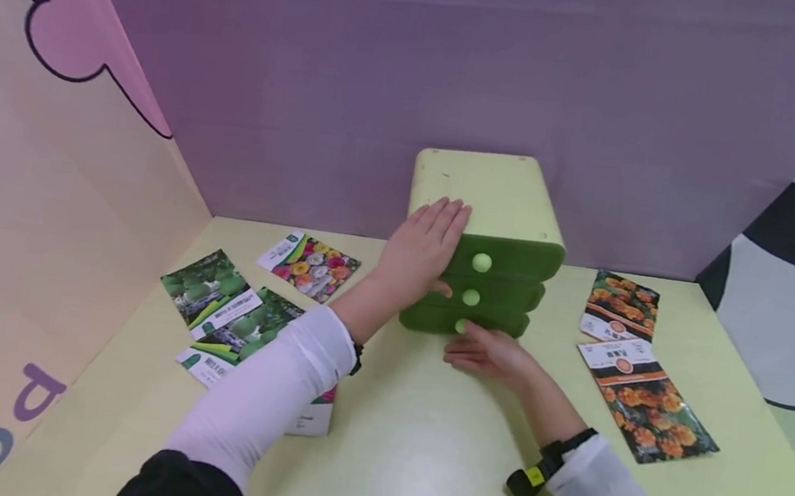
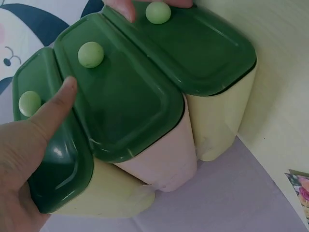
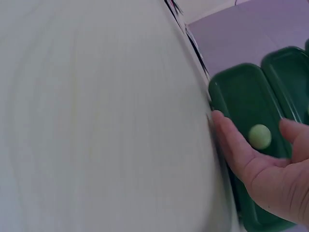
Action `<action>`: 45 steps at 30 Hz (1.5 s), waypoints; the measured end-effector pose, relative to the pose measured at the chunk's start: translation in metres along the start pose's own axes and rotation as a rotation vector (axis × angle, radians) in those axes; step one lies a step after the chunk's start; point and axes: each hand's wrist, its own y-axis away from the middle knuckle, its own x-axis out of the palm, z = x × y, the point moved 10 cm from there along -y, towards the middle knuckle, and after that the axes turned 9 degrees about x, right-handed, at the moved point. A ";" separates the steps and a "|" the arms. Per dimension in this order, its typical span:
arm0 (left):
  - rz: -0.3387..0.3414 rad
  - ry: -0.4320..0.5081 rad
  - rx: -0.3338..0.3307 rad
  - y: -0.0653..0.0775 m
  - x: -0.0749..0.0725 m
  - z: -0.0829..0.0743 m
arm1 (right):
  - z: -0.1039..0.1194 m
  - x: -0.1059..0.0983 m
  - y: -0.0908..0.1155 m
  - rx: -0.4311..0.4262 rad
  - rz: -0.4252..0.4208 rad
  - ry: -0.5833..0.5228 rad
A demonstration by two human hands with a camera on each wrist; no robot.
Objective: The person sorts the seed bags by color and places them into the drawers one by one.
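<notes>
A small cream drawer cabinet [image 1: 487,189] with green drawer fronts and round light-green knobs stands against the back wall. My left hand [image 1: 421,252] rests on its upper left edge with straight fingers, and the thumb [image 2: 60,104] lies over the green fronts in the left wrist view. At the lowest drawer [image 3: 246,96], my right hand [image 1: 492,355] reaches in from the right. Its thumb and extended fingers stand either side of the bottom knob [image 3: 259,137], with a gap around the knob in the right wrist view.
Several seed packets, some with green vegetables [image 1: 209,291] and some with colourful flowers [image 1: 316,267], lie left of the cabinet. Two orange-flower packets [image 1: 653,408] lie overlapping on the right. The cream table [image 1: 384,478] meets a purple back wall [image 1: 313,89].
</notes>
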 end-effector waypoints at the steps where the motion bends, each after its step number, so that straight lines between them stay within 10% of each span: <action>1: 0.004 -0.004 -0.002 0.000 0.000 -0.001 | -0.002 0.001 -0.001 0.006 0.004 -0.048; 23: -0.140 -0.029 -0.012 0.001 -0.002 0.004 | 0.001 0.002 -0.016 -0.016 -0.107 -0.413; 45: -0.128 0.047 -0.034 -0.002 0.001 0.009 | -0.001 0.007 -0.009 -0.028 -0.130 -0.424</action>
